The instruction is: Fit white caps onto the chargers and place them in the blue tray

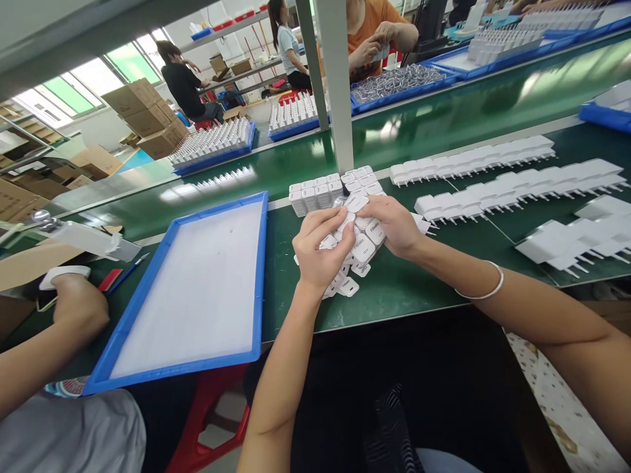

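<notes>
My left hand (323, 246) and my right hand (394, 223) meet over a heap of small white plates on the green table. Between the fingertips of both is a flat white plate (357, 202) with rounded corners; my fingers are closed on it. Under my hands lie stacked white plates (363, 249) with printed lettering and a small slot. Several loose plates (348, 286) lie in front of the stack. Just behind, more neat stacks (315, 195) stand side by side. My fingers hide part of the pile.
Left of me a blue-rimmed tray (263, 276) with a white lining overhangs the table edge. Rows of white pronged plug housings (517, 190) stand at right. A metal post (335, 85) rises behind the stacks. A co-worker's arm (79, 309) rests at far left; other people work across the line.
</notes>
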`<state>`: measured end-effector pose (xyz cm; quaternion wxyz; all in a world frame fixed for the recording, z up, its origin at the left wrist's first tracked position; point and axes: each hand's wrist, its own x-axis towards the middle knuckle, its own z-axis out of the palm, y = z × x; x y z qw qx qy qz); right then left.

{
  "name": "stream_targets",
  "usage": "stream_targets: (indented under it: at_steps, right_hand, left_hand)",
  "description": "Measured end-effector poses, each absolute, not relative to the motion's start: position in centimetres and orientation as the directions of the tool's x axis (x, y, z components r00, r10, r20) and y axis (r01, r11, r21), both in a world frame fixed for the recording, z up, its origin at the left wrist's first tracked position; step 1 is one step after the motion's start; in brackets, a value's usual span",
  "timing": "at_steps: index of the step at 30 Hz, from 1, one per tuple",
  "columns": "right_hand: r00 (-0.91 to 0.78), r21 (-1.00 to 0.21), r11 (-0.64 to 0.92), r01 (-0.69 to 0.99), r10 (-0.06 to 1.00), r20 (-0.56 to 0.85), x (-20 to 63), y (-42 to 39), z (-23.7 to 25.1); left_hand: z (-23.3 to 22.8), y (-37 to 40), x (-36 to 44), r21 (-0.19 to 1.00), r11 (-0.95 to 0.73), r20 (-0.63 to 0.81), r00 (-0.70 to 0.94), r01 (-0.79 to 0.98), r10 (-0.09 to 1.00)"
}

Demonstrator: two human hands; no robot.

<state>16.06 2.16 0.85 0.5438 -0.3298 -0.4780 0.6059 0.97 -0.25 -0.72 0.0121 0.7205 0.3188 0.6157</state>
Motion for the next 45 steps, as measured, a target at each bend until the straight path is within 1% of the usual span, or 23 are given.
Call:
stream_targets:
  at_steps: [4, 7, 9, 11, 14, 17, 20, 23, 26, 29, 33, 36, 41, 45]
  right_hand:
    - [-0.234, -0.947, 0.076, -0.312, 0.960, 0.154, 16.04, 2.14, 1.05]
    - [-0.208, -0.959, 0.127, -0.252, 0.961, 0.182, 15.97, 1.99, 0.99]
    - [-0.173, -0.966, 0.171, -0.194, 0.963, 0.205, 15.99, 1.90, 0.85]
    - [-0.159, -0.963, 0.234, -0.130, 0.954, 0.253, 16.10, 1.85, 0.74]
    - [-0.181, -0.949, 0.309, -0.063, 0.932, 0.315, 16.32, 1.84, 0.78]
    - [-0.228, -0.944, 0.327, -0.038, 0.917, 0.326, 16.45, 1.86, 1.07]
    - [-0.264, -0.943, 0.329, -0.039, 0.907, 0.327, 16.46, 1.83, 1.37]
    - [-0.266, -0.943, 0.331, -0.041, 0.906, 0.330, 16.46, 1.78, 1.44]
    - [-0.263, -0.942, 0.332, -0.042, 0.906, 0.331, 16.47, 1.81, 1.22]
    - [-0.256, -0.946, 0.321, -0.034, 0.913, 0.319, 16.50, 1.91, 0.91]
    - [-0.288, -0.952, 0.297, -0.074, 0.907, 0.306, 16.58, 2.08, 0.76]
    - [-0.297, -0.955, 0.285, -0.082, 0.908, 0.296, 16.60, 2.21, 0.83]
    - [-0.323, -0.953, 0.286, -0.101, 0.896, 0.303, 16.68, 2.40, 0.91]
    - [-0.329, -0.938, 0.339, -0.073, 0.880, 0.343, 16.79, 2.53, 0.66]
  left_hand:
    - [-0.73, -0.46, 1.25, 0.554, -0.755, 0.814, -0.035, 0.352, 0.580]
    - [-0.82, -0.61, 1.49, 0.662, -0.695, 0.740, -0.093, 0.280, 0.667]
    - [-0.79, -0.71, 1.55, 0.720, -0.643, 0.682, -0.100, 0.261, 0.724]
    - [-0.63, -0.74, 1.46, 0.751, -0.603, 0.639, -0.064, 0.270, 0.767]
    - [-0.26, -0.67, 1.09, 0.752, -0.592, 0.615, 0.016, 0.290, 0.789]
    - [0.00, -0.61, 0.76, 0.750, -0.582, 0.596, 0.061, 0.313, 0.801]
    - [0.11, -0.69, 0.74, 0.794, -0.531, 0.542, 0.049, 0.295, 0.839]
    - [0.14, -0.73, 0.82, 0.849, -0.473, 0.484, 0.013, 0.236, 0.875]
    - [0.10, -0.60, 0.77, 0.875, -0.440, 0.450, -0.002, 0.200, 0.893]
    - [-0.01, -0.50, 0.62, 0.864, -0.441, 0.456, -0.007, 0.243, 0.890]
    - [-0.11, -0.60, 0.65, 0.804, -0.496, 0.514, 0.036, 0.328, 0.857]
    - [-0.12, -0.71, 0.77, 0.783, -0.518, 0.536, 0.050, 0.345, 0.843]
    - [-0.12, -0.63, 0.73, 0.823, -0.485, 0.508, 0.001, 0.296, 0.862]
    - [-0.03, -0.59, 0.69, 0.860, -0.445, 0.464, -0.021, 0.250, 0.885]
